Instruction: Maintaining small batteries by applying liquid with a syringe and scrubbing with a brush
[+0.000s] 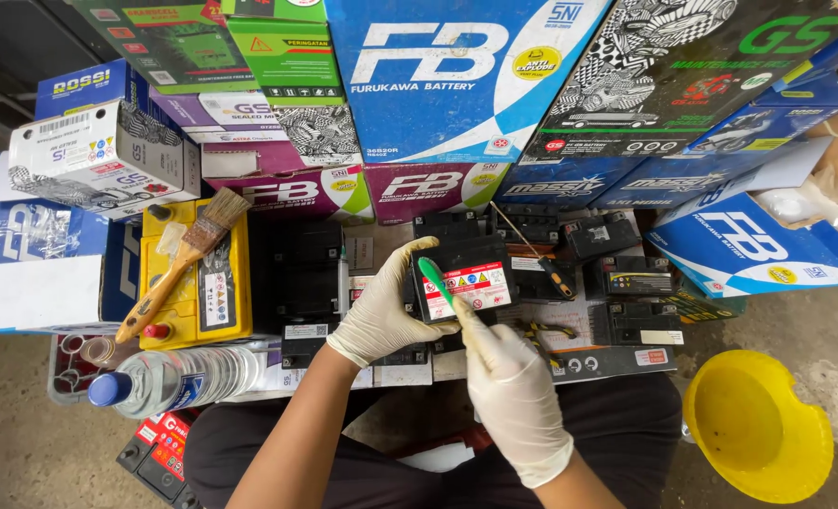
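My gloved left hand (381, 316) clamps the small black battery with the red-and-white label (463, 281), just right of the yellow battery (197, 283). My right hand (508, 391) pinches a green-tipped tool (435, 280) against its label; a slip could gouge the casing.

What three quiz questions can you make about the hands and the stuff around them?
1. True or false: both hands wear pale gloves.
2. Which hand holds the small black battery? A) left B) right
3. What lies on top of the yellow battery?

Key:
1. True: the left hand and the right hand are both gloved.
2. A. The right hand points a green-handled tool at it.
3. A paintbrush with a wooden handle.
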